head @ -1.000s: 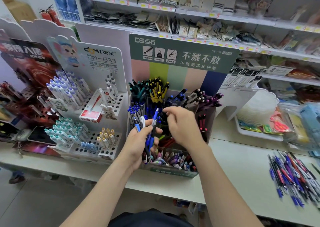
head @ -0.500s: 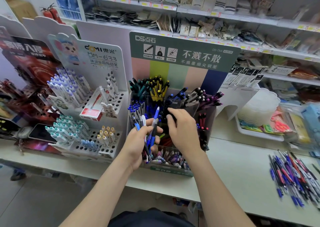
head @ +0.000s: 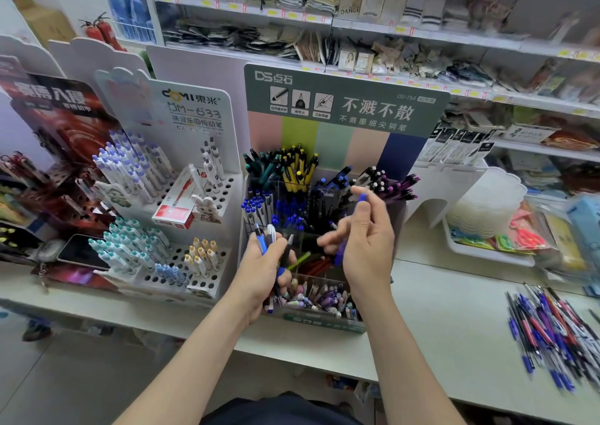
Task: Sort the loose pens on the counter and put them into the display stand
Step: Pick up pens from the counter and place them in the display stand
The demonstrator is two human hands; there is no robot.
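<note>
1. At the middle of the pale worktop (head: 438, 311): clear-walled pen display stand with a green header card (head: 344, 106), compartments packed with upright teal, yellow, blue, black and purple pens.
2. Just in front of the stand's left half: left hand (head: 263, 272), fingers curled round a small bundle of blue, white and black pens (head: 268, 239), upper ends poking above the fist, lower ends over the stand's front tray.
3. Over the stand's middle compartments: right hand (head: 367, 242), palm turned inwards, pinching a single blue pen (head: 361, 198). Blurred, so exact finger hold impossible to tell.
4. Hands apart, not touching, each clamped on its own pens.
5. Well to the right of the stand, flat on the worktop: loose heap of blue, red, purple and black pens (head: 552, 330).
6. Just beside the stand's left side: white perforated pen rack (head: 181, 197), white-and-blue and white-and-teal pens upright in its holes.
7. Behind the stand: shop shelves (head: 406, 31) stacked with packaged goods.
</note>
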